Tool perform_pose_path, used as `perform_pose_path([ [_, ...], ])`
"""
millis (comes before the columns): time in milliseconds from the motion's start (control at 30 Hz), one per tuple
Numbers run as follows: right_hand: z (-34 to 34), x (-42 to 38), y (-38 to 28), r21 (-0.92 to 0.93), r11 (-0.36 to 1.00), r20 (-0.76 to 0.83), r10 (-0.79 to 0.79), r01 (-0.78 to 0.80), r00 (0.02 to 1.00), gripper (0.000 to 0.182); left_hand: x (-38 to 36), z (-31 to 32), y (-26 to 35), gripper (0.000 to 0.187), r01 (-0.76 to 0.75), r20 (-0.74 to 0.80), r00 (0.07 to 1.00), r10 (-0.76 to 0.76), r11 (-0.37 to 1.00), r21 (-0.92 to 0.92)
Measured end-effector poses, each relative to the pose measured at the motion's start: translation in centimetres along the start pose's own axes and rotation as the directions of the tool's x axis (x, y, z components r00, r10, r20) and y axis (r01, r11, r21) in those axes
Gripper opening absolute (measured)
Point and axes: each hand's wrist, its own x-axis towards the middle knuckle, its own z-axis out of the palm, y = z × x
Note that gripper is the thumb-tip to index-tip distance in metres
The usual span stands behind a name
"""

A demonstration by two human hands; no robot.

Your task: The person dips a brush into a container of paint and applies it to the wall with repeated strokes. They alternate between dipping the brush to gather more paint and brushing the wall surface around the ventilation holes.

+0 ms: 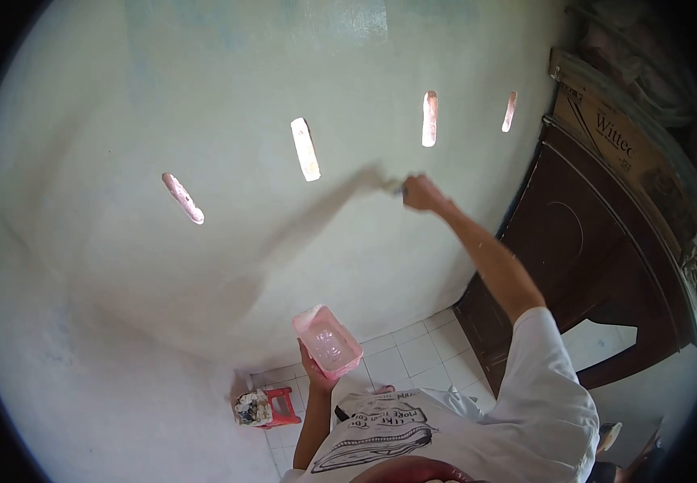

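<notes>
My right hand [424, 193], arm stretched out, is closed around a paintbrush [390, 186]. The brush is small and blurred, its pale bristles against or very close to the pale green-white wall [236, 153]. Lower down, my left hand [317, 373] grips a pink plastic tub [303, 319] from its side and underneath. Whitish paint [332, 344] lies inside the tub, which is tilted open toward my view. Several narrow upright slots, such as a bright one [305, 149], cut through the wall around and above the brush.
A dark brown wooden cabinet or headboard [554, 217] stands on the right, with a cardboard box [606, 125] on top. A red stool [285, 407] holding a cluttered container [250, 408] stands at lower left. White tiles [413, 352] cover the floor. Part of another person [608, 439] shows at lower right.
</notes>
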Motion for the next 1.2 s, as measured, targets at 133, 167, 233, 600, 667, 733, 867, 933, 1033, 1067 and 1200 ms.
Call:
perform_pose_path([
  [133,-21.1,9.5,-4.0,-0.190,0.955,-0.272,-0.272,0.226,0.923,0.030,0.8,-1.2,0.1,0.061,-0.011,-0.030,0.999,0.014,0.996,0.091],
  [167,-25.5,11.2,-4.6,-0.226,0.933,-0.479,-0.357,0.281,0.802,0.030,1.1,-1.9,0.0,0.060,-0.008,-0.023,1.000,0.010,0.996,0.092],
  [233,-34.0,10.4,-8.9,-0.151,0.978,-0.586,-0.207,0.146,0.784,0.021,1.1,-1.2,-0.1,0.059,-0.011,-0.033,0.999,0.013,0.997,0.076],
  [600,-2.0,0.6,-5.0,0.232,0.972,-0.531,0.093,0.039,0.842,0.033,-0.6,0.8,-0.1,0.061,-0.195,-0.006,0.980,0.199,0.962,0.193],
  [667,5.6,-3.4,-2.8,0.206,0.976,-0.330,0.137,-0.071,0.934,0.029,-0.9,0.7,0.3,0.060,-0.234,-0.045,0.966,0.256,0.931,0.280],
  [733,10.3,-5.8,0.1,0.096,0.972,0.095,0.207,-0.216,0.974,0.030,-1.0,0.7,0.9,0.060,-0.173,-0.067,0.980,0.187,0.971,0.167],
  [867,7.4,-0.5,1.8,0.066,0.998,-0.009,-0.007,0.008,1.000,0.028,-1.6,1.3,1.5,0.059,-0.108,-0.075,0.991,0.111,0.993,0.044],
  [933,-3.0,4.8,0.6,0.077,0.986,-0.025,-0.146,0.147,0.989,0.023,-1.4,0.7,1.4,0.060,-0.116,-0.081,0.989,0.124,0.988,0.100],
  [1033,-16.4,7.7,-3.2,-0.119,0.986,-0.521,-0.164,0.119,0.838,0.015,-0.8,0.4,0.8,0.061,-0.091,-0.081,0.991,0.103,0.986,0.137],
  [1067,-21.0,7.1,-5.5,-0.003,0.979,-0.552,-0.173,0.206,0.816,0.016,-0.7,0.3,0.7,0.061,-0.063,-0.080,0.994,0.073,0.990,0.125],
  [1200,-22.5,7.4,-7.9,0.118,0.957,-0.736,-0.095,0.265,0.670,0.014,-0.1,1.3,-0.1,0.060,0.005,-0.109,0.994,0.000,0.999,0.044],
])
